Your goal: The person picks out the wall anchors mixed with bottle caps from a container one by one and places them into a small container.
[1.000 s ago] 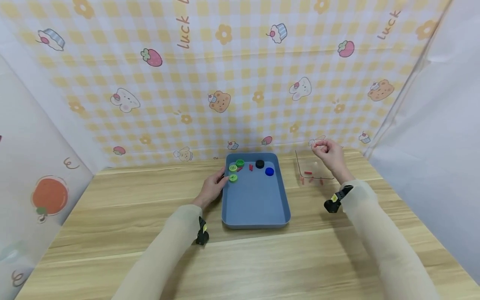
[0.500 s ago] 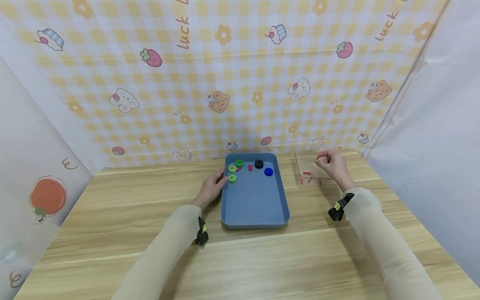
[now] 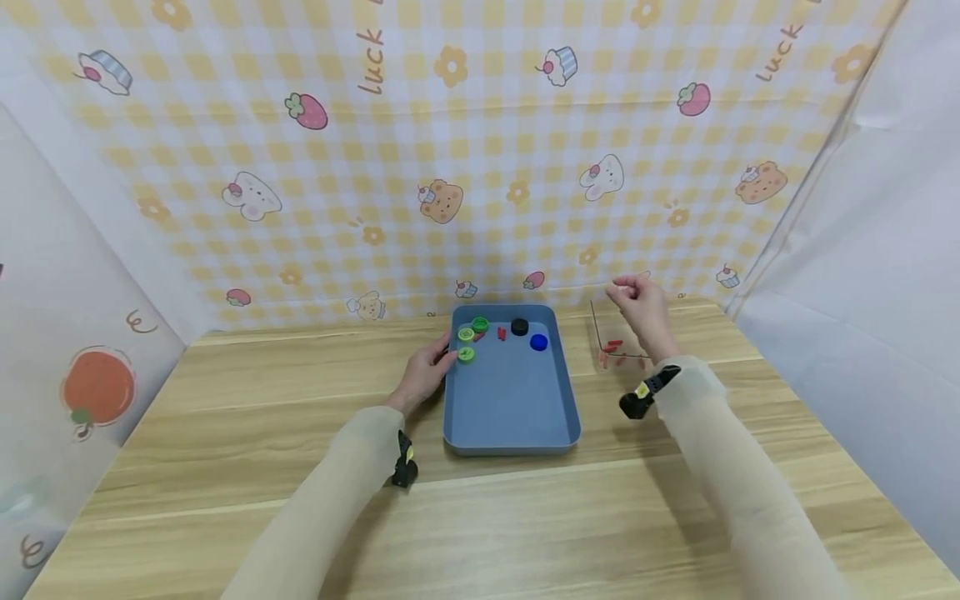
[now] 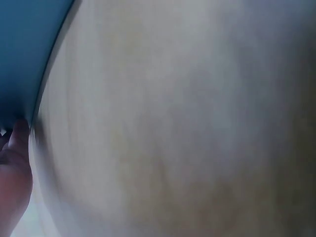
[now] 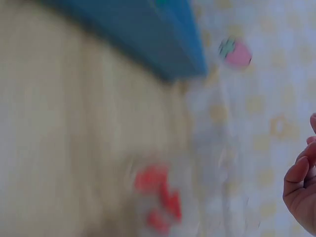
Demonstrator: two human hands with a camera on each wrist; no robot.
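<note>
My left hand grips the left side of a blue-grey tray, its thumb at the rim. The left wrist view shows the thumb against the tray wall. My right hand hovers above a clear box, fingers loosely bent, nothing visible between them. Small red sticks lie in the box, also seen blurred as red pieces in the right wrist view. In the tray are green bottle caps, a black cap, a blue cap and small red sticks.
The wooden table carries both containers near its back edge. Behind them hangs a yellow-checked cloth. White sheets stand along both sides.
My right hand lowered a red stick into the clear box and let go of it, then rose up and to the left. One more red stick lies inside. My left hand stayed on the tray.
</note>
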